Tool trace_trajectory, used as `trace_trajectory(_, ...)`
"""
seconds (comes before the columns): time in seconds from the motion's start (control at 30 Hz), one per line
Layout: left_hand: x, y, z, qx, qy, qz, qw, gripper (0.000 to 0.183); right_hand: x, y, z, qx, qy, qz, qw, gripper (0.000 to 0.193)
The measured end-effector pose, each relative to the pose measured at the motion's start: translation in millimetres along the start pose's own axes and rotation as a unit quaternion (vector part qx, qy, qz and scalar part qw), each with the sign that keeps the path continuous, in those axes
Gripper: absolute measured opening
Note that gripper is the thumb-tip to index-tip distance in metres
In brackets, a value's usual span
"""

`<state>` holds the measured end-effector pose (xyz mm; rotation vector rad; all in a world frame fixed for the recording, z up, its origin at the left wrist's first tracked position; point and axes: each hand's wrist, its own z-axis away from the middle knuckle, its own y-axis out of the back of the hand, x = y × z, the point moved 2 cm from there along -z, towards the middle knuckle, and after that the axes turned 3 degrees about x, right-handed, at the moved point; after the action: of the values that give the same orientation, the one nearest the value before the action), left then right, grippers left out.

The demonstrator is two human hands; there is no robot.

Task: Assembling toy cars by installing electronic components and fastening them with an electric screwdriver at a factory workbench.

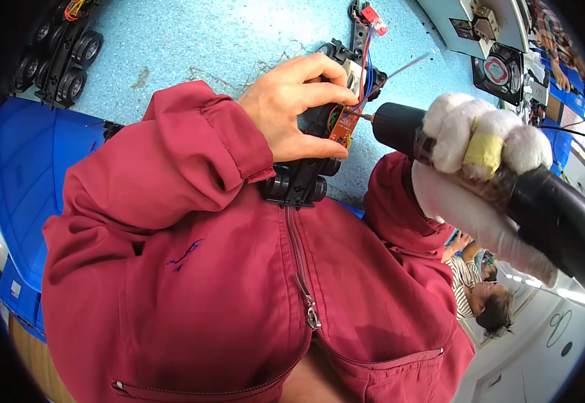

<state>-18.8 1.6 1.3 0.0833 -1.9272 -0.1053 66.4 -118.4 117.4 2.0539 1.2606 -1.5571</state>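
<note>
A black toy truck chassis (295,187) with several wheels lies at the table's near edge, in front of my body. My bare left hand (292,101) bends over it, with the thumb and fingers pinching the sides of an orange-red circuit board (342,127). My right hand (484,138), in a white glove with yellow tape round one finger, grips a black electric screwdriver (400,126). Its thin bit points left and meets the board's upper edge, by the fingertips. Coloured wires run from the board toward a small red part (373,20) at the chassis's far end.
Several more wheeled black chassis (60,64) stand at the left on the speckled light-blue table (171,47). A blue bin (27,181) sits beside the table's left edge. A black fan (500,75) and a metal box (470,23) are at the back right. Another person (480,295) appears at the lower right.
</note>
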Motion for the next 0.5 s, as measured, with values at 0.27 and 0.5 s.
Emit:
trace_trajectory(0.27, 9, 5, 7, -0.006, -0.007, -0.009, 1.000, 0.054, -12, -10, 10, 0.109, 0.052, -0.008, 0.993, 0.070)
trace_trajectory(0.5, 16, 16, 19, 0.092, 0.001, -0.044, 0.995, 0.015, -55, 13, 35, 0.128, -0.008, 0.007, 0.992, 0.066)
